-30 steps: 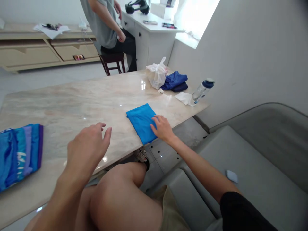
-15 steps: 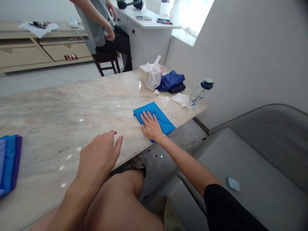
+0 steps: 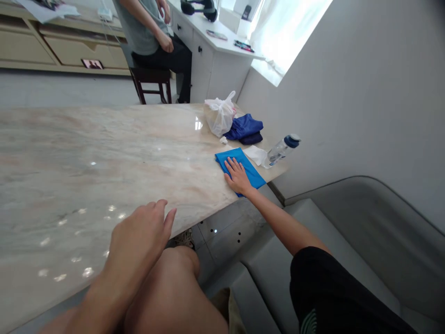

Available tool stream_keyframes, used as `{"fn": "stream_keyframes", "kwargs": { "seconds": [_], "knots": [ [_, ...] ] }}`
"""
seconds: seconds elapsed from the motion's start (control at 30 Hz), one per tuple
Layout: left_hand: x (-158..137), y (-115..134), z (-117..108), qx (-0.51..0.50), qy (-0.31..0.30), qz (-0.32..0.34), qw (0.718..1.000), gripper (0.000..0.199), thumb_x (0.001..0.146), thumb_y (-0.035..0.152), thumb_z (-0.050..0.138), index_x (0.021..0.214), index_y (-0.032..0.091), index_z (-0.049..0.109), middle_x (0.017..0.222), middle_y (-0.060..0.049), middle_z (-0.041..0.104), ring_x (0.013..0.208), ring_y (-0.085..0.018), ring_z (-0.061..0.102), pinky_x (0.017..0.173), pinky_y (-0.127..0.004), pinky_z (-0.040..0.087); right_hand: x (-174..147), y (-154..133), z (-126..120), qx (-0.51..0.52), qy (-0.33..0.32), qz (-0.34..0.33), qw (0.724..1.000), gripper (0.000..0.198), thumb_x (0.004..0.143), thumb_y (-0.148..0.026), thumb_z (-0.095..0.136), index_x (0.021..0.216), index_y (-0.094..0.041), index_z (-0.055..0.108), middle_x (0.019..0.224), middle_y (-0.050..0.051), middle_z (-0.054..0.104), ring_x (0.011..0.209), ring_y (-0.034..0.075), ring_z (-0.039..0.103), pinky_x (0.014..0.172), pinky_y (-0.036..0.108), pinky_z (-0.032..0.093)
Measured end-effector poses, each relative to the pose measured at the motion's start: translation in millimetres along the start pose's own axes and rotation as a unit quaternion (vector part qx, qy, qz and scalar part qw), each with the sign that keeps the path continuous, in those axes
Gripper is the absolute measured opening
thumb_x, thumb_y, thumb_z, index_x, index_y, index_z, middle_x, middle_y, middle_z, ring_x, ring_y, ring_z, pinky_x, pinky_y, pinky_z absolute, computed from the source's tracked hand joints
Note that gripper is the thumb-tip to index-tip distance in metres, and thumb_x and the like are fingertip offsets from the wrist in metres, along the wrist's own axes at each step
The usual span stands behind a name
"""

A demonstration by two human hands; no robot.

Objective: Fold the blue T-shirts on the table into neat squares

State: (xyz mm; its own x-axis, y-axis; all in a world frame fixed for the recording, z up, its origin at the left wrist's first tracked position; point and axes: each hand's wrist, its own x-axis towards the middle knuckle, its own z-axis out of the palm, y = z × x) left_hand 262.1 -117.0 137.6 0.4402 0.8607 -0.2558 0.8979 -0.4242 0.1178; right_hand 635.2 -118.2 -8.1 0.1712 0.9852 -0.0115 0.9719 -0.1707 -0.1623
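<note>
My right hand [image 3: 238, 176] lies flat with spread fingers on a folded bright blue cloth [image 3: 255, 175] at the right end of the marble table [image 3: 114, 153]. One corner of the cloth reaches the table's front edge. Nearer to me, my left hand [image 3: 144, 232] hovers at the front edge, thumb apart from the fingers, holding nothing. Just beyond the blue cloth are a white tissue [image 3: 256, 154] and a clear water bottle [image 3: 281, 150] with a dark blue lid.
A tied white plastic bag [image 3: 219, 116] stands by a folded dark blue cloth [image 3: 245, 127] at the far right corner. Another person [image 3: 148, 32] sits on a dark stool [image 3: 153, 79] by a white desk [image 3: 225, 55]. A grey sofa [image 3: 333, 241] lies to my right.
My right hand and the blue cloth under it have slid right, closer to the tissue and bottle. The view has turned, and the cloth stack at the left has left the frame.
</note>
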Motion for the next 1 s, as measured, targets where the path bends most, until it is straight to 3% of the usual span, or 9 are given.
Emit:
{"fn": "stream_keyframes", "kwargs": {
  "seconds": [0.1,0.17,0.2,0.3,0.37,0.43,0.6,0.8,1.0],
  "knots": [
    [-1.1,2.1,-5.8,-0.018,0.028,0.000,0.999,0.049,0.115,0.041,0.039,0.139,0.018,0.075,0.124,-0.017,0.081,0.113,-0.037,0.077,0.083,-0.042,0.060,-13.5,-43.9,-7.8,0.045,0.029,0.046,0.998,0.067,0.113,-0.029,0.044,0.176,-0.008,0.041,0.188,0.020,0.024,0.176,0.035,0.018,0.142,0.064,0.010],
    [-13.4,-2.5,-3.9,-0.029,0.071,0.003,0.997,0.050,0.115,0.042,0.039,0.142,0.018,0.073,0.127,-0.017,0.081,0.113,-0.037,0.077,0.087,-0.043,0.060,-45.4,-91.6,-11.5,0.130,0.089,0.058,0.986,0.064,0.113,-0.025,0.040,0.175,-0.008,0.042,0.185,0.021,0.031,0.174,0.030,0.027,0.141,0.061,0.021],
    [-25.2,-7.7,0.4,-0.031,0.096,0.008,0.995,0.051,0.115,0.044,0.040,0.143,0.019,0.073,0.129,-0.016,0.081,0.114,-0.037,0.076,0.090,-0.045,0.060,-69.1,-119.0,-13.3,0.192,0.107,0.029,0.975,0.062,0.115,-0.027,0.039,0.174,-0.010,0.045,0.182,0.020,0.039,0.171,0.028,0.035,0.140,0.055,0.028],
    [-81.4,-34.2,28.3,-0.024,0.180,0.011,0.983,0.053,0.113,0.047,0.041,0.139,0.016,0.074,0.129,-0.018,0.081,0.116,-0.038,0.075,0.103,-0.052,0.058,-158.8,-200.2,-19.3,0.346,0.099,-0.068,0.930,0.054,0.118,-0.041,0.043,0.166,-0.021,0.060,0.172,0.012,0.057,0.162,0.024,0.051,0.137,0.048,0.040],
    [-127.8,-55.5,55.0,-0.018,0.229,-0.014,0.973,0.052,0.113,0.047,0.040,0.140,0.016,0.073,0.131,-0.020,0.079,0.124,-0.040,0.072,0.113,-0.058,0.053,-216.8,-241.3,-21.9,0.392,0.096,-0.060,0.913,0.054,0.119,-0.043,0.045,0.167,-0.025,0.058,0.171,0.009,0.059,0.159,0.024,0.056,0.133,0.047,0.047],
    [-171.5,-70.4,81.8,-0.033,0.287,-0.014,0.957,0.052,0.113,0.045,0.041,0.148,0.016,0.067,0.143,-0.020,0.075,0.139,-0.042,0.065,0.121,-0.060,0.048,-260.4,-265.3,-22.3,0.382,0.118,-0.033,0.916,0.062,0.117,-0.043,0.047,0.175,-0.020,0.046,0.175,0.014,0.053,0.161,0.028,0.053,0.132,0.051,0.048],
    [-245.3,-57.4,115.1,-0.071,0.346,-0.033,0.935,0.065,0.113,0.040,0.049,0.174,0.019,0.040,0.178,-0.021,0.045,0.164,-0.040,0.044,0.130,-0.060,0.043,-300.7,-269.2,-19.2,0.304,0.167,-0.055,0.936,0.082,0.112,-0.049,0.055,0.181,-0.013,0.028,0.182,0.024,0.038,0.168,0.039,0.040,0.132,0.063,0.045],
    [-282.9,-40.9,101.7,-0.045,0.376,-0.092,0.921,0.069,0.110,0.032,0.058,0.175,0.020,0.038,0.181,-0.019,0.041,0.168,-0.037,0.038,0.133,-0.058,0.041,-289.4,-264.7,-6.3,0.321,0.182,-0.076,0.926,0.078,0.114,-0.056,0.050,0.179,-0.018,0.033,0.176,0.023,0.046,0.163,0.039,0.047,0.130,0.064,0.045],
    [-296.2,-55.2,99.1,-0.063,0.398,-0.095,0.910,0.066,0.109,0.027,0.057,0.173,0.022,0.040,0.177,-0.018,0.046,0.167,-0.036,0.039,0.132,-0.058,0.044,-292.5,-262.2,-4.1,0.329,0.191,-0.084,0.921,0.076,0.114,-0.058,0.049,0.178,-0.019,0.036,0.175,0.022,0.049,0.159,0.041,0.051,0.129,0.066,0.046]
  ]
}}
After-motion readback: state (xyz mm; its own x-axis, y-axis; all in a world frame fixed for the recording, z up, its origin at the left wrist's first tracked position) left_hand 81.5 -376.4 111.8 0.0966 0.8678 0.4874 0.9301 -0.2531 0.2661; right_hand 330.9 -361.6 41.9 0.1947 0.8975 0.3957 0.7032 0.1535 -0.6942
